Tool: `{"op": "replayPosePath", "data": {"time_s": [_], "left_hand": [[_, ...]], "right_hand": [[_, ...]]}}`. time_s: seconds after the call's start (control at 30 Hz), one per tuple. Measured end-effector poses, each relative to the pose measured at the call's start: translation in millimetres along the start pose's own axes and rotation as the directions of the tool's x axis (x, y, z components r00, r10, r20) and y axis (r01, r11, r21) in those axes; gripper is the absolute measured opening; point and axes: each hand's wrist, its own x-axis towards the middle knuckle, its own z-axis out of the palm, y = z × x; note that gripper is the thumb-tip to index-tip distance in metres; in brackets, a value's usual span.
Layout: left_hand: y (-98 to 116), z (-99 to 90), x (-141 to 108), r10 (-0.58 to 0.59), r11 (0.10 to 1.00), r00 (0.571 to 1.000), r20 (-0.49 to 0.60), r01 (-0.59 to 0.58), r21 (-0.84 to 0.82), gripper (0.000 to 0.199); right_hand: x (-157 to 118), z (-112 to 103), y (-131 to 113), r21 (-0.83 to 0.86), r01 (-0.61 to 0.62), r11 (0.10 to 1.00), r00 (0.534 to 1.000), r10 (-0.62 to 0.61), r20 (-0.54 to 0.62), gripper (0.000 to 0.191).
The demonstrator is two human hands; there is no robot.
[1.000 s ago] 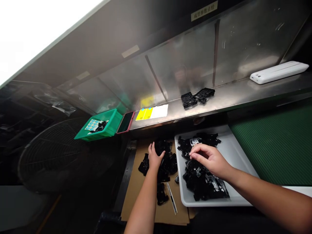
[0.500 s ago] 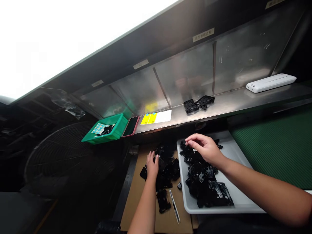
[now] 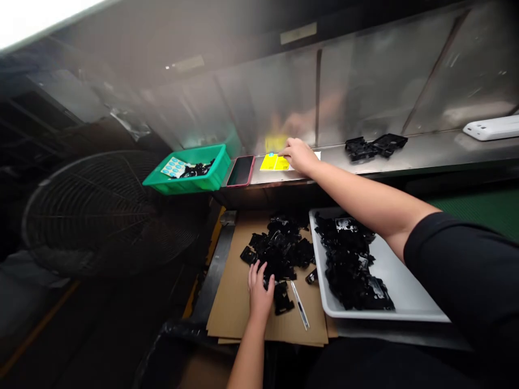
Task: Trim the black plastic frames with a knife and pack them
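My right hand (image 3: 299, 155) reaches up to the metal shelf, its fingers bent together over a yellow sticker sheet (image 3: 274, 162) with a blue round sticker on it. Whatever lies between those fingertips is too small to make out. Down on the cardboard (image 3: 231, 302), my left hand (image 3: 260, 292) rests with fingers apart at the near edge of a pile of black plastic parts (image 3: 279, 246). Beside that hand lies a single black part (image 3: 283, 298), and right of it a slim white-and-black tool (image 3: 300, 305).
A white tray (image 3: 413, 313) with more black parts stands on the right. Along the shelf are a green bin (image 3: 219, 167) holding a blue sticker sheet, a phone (image 3: 240, 171), two black parts (image 3: 375, 147) and a white device (image 3: 492, 128). A large fan (image 3: 101, 216) stands left.
My right hand has gone from above the white tray up and left to the yellow sticker sheet. My left hand has drawn back to the pile's near edge. The view has shifted.
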Motion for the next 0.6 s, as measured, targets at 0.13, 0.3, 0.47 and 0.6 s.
{"op": "replayPosePath", "data": {"time_s": [0.13, 0.3, 0.47, 0.6], "left_hand": [[-27, -5.7, -27, -0.031, 0.998, 0.999, 0.016, 0.032, -0.053, 0.045], [-45, 5.4, -58, -0.095, 0.985, 0.990, 0.109, 0.109, -0.134, 0.039], [-42, 32.0, -68, -0.160, 0.942, 0.957, 0.242, 0.221, -0.252, 0.068], [-39, 43.7, -64, -0.223, 0.847, 0.911, 0.345, 0.357, -0.394, 0.058]], "right_hand": [[1, 6, -13, -0.106, -0.022, 0.994, 0.999, 0.027, 0.045, 0.036], [-139, 37, -82, 0.010, 0.135, 0.991, 0.990, -0.135, 0.027, 0.039], [-350, 122, -136, 0.041, -0.173, 0.984, 0.832, 0.124, 0.540, 0.018], [-416, 174, -132, -0.148, -0.368, 0.918, 0.759, 0.389, 0.523, 0.026]]}}
